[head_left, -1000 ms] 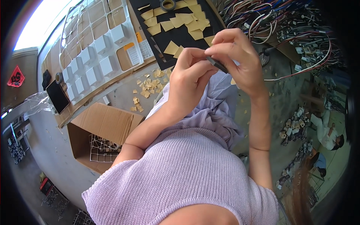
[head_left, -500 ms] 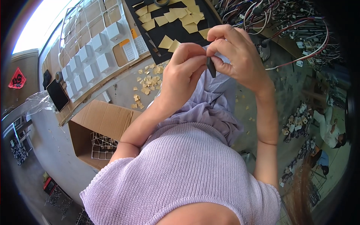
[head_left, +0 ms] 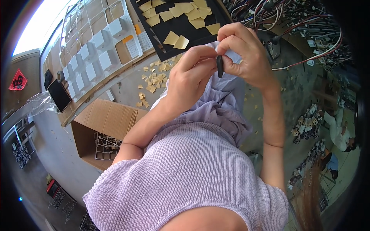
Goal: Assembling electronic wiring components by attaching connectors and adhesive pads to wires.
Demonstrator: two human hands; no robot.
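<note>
Between my two hands, above my lap, is a small thin black flat piece (head_left: 220,66), seen nearly edge-on. My left hand (head_left: 189,75) pinches at its left side, fingertips pressed together. On its other side my right hand (head_left: 246,57) grips it between thumb and curled fingers. My fingers hide the top of the piece, so its exact kind cannot be made out. Just beyond my hands lies a black sheet (head_left: 173,50) with several yellow paper squares (head_left: 181,41) on it.
At the left, white box-shaped parts (head_left: 110,61) sit in a white plastic frame (head_left: 133,57) beside a phone (head_left: 59,96). An open cardboard box (head_left: 104,115) holds white grids (head_left: 104,154). Cable bundles (head_left: 323,42) are piled at the right. Yellow scraps (head_left: 156,79) litter the floor. Two people (head_left: 339,134) are far right.
Both hands have shifted slightly to the right with the black piece, which now shows more edge-on. The view has moved a little, and the left hand's fingertips sit higher on the piece.
</note>
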